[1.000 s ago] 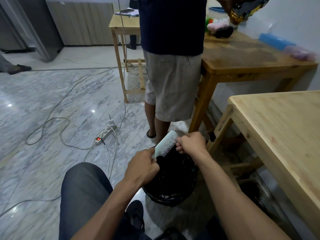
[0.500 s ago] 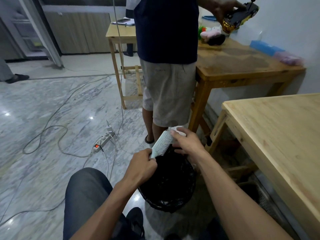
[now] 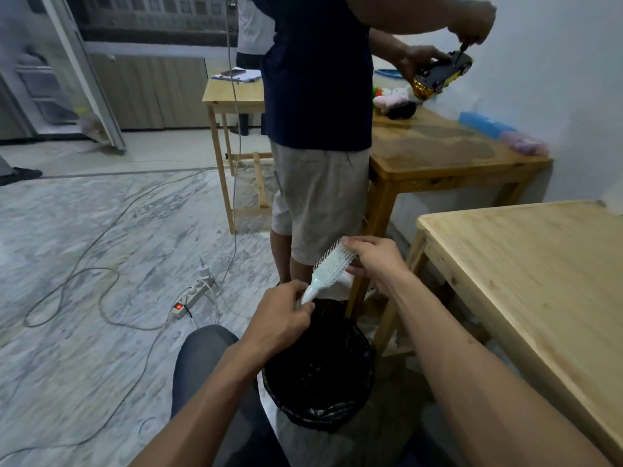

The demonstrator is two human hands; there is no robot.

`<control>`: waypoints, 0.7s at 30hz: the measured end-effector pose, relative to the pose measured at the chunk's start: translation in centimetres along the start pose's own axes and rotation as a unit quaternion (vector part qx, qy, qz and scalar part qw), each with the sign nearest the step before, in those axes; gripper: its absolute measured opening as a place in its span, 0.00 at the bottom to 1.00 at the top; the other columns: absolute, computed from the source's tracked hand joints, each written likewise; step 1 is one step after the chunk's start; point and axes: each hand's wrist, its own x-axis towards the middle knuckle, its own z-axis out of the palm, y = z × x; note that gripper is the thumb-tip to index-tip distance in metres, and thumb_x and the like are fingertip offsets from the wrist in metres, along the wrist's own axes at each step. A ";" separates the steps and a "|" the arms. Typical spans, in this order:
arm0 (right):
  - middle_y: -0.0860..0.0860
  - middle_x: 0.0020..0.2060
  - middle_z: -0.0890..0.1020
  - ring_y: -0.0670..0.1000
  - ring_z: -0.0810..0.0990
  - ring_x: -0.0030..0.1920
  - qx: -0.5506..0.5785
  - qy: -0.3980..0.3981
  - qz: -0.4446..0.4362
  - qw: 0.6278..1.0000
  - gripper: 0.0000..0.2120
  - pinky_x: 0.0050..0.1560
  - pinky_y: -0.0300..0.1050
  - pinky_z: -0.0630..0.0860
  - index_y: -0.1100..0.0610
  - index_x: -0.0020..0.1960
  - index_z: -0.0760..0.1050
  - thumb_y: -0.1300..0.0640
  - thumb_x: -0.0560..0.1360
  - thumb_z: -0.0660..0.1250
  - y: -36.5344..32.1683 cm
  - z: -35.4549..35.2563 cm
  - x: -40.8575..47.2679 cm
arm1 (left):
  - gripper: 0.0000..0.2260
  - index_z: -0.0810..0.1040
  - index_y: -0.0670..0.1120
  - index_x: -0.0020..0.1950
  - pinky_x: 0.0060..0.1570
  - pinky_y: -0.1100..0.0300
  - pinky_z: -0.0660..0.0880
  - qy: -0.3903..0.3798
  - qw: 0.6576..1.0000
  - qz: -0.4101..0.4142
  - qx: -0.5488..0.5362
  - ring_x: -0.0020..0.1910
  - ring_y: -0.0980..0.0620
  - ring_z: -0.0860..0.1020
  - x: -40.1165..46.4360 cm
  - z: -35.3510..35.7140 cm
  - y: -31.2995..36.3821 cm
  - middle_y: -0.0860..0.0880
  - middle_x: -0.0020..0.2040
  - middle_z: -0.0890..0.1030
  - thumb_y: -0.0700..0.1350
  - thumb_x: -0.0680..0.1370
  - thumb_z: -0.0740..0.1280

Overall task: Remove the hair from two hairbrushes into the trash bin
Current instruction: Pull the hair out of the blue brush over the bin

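Observation:
A pale mint hairbrush [image 3: 328,268] with white bristles is held tilted above the far rim of a trash bin [image 3: 360,392] lined with a black bag, on the floor between my legs. My left hand [image 3: 282,315] is closed round the brush's handle. My right hand [image 3: 377,259] grips the far end of the brush head, fingers curled over its tip. No hair is visible on the bristles. A second hairbrush is not in view.
A person in a dark shirt and grey shorts [image 3: 320,197] stands just beyond the bin, working on a toy car [image 3: 441,74]. A light wooden table [image 3: 539,281] is at my right, another wooden table [image 3: 438,153] behind it. A power strip [image 3: 192,294] and cables lie on the marble floor at left.
Both hands have lifted the brush higher and away from the bin. My right hand has shifted from picking at the bristles to gripping the brush tip. The view has tilted up.

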 end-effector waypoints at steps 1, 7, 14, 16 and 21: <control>0.56 0.51 0.86 0.54 0.87 0.51 0.006 0.008 -0.003 1.000 0.07 0.41 0.43 0.85 0.59 0.55 0.83 0.58 0.79 0.71 -0.6 -0.3 0.0 | 0.12 0.82 0.48 0.60 0.42 0.59 0.73 0.008 1.000 0.012 -0.003 0.46 0.52 0.80 0.1 -0.1 0.5 0.50 0.50 0.85 0.43 0.77 0.68; 0.64 0.49 0.87 0.60 0.88 0.50 0.069 0.037 -0.048 0.996 0.05 0.52 0.51 0.85 0.65 0.44 0.81 0.69 0.73 0.67 -3.9 -3.2 -0.9 | 0.10 0.83 0.46 0.57 0.47 0.49 0.77 0.031 0.996 0.085 -0.006 0.45 0.49 0.81 1.7 -0.9 3.6 0.48 0.46 0.85 0.43 0.77 0.67; 0.63 0.43 0.84 0.55 0.84 0.39 0.076 0.130 -0.100 0.984 0.07 0.45 0.45 0.84 0.65 0.40 0.79 0.71 0.75 0.67 -7.4 -9.8 -4.3 | 0.09 0.83 0.44 0.55 0.37 0.59 0.69 -0.009 0.982 0.186 0.020 0.43 0.49 0.80 2.9 0.0 10.4 0.48 0.45 0.85 0.42 0.77 0.66; 0.62 0.42 0.84 0.56 0.85 0.42 0.083 0.155 -0.100 0.979 0.04 0.52 0.48 0.84 0.68 0.44 0.80 0.72 0.75 0.66 -8.3 -12.4 -5.5 | 0.08 0.82 0.44 0.53 0.33 0.65 0.67 -0.036 0.974 0.222 0.019 0.40 0.53 0.79 3.0 0.4 13.0 0.49 0.44 0.83 0.43 0.78 0.66; 0.65 0.49 0.84 0.57 0.84 0.45 0.093 0.220 -0.112 0.964 0.03 0.59 0.53 0.83 0.67 0.44 0.79 0.69 0.75 0.67 -9.7 -18.4 -8.2 | 0.07 0.81 0.43 0.52 0.33 0.59 0.75 -0.069 0.958 0.276 0.031 0.40 0.52 0.79 2.8 2.6 18.8 0.47 0.45 0.83 0.43 0.78 0.65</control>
